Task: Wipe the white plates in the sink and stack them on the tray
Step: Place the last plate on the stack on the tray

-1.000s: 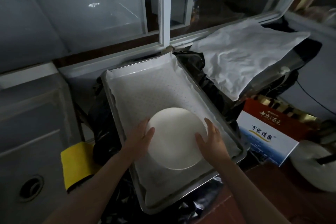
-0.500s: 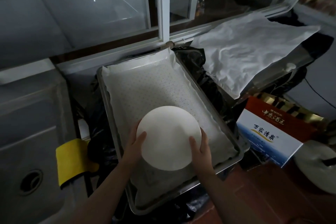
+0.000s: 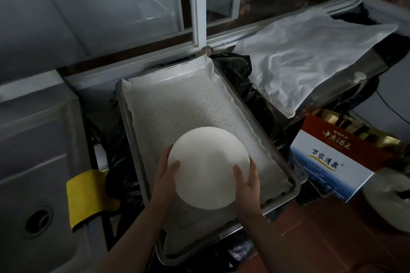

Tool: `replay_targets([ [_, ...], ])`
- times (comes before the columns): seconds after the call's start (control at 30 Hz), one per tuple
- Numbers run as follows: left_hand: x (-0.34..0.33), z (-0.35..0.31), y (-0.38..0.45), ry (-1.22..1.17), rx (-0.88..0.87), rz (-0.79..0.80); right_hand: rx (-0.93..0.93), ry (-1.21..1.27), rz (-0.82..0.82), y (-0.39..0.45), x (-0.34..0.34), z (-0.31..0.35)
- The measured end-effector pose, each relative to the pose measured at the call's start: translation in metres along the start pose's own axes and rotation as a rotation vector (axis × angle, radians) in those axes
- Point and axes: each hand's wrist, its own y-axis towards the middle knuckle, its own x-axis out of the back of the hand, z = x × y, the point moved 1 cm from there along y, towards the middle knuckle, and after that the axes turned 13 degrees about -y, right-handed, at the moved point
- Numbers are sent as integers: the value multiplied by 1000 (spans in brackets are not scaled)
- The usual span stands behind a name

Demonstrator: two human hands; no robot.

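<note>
Head view: plain round white plate [image 3: 208,167], matte, gripped by left hand [image 3: 165,176] and right hand [image 3: 249,182] above lined tray [image 3: 295,175].

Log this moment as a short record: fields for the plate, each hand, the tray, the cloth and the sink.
plate: white plate, upside down, held over the near half of the tray
left hand: left hand grips the plate's left edge, thumb on top
right hand: right hand grips the plate's right edge, thumb on top
tray: metal tray lined with a white dotted liner; no other plate visible in it
cloth: yellow cloth lies between sink and tray
sink: sink at left; no plates visible in the part shown
</note>
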Motion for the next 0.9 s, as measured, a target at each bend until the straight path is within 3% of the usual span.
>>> replay_targets([
  [0.43,-11,-20,-8,-56,-95,58,86,38,-15,-6,5,35],
  [0.67,-17,-34,-12,107,-219,107,95,-66,-40,-11,14,46],
  [0.8,-19,-40,-14,247,-339,244,127,-94,-63,-17,23,52],
  [0.9,-20,-45,-18,274,-324,302,182,-125,-65,-26,27,53],
])
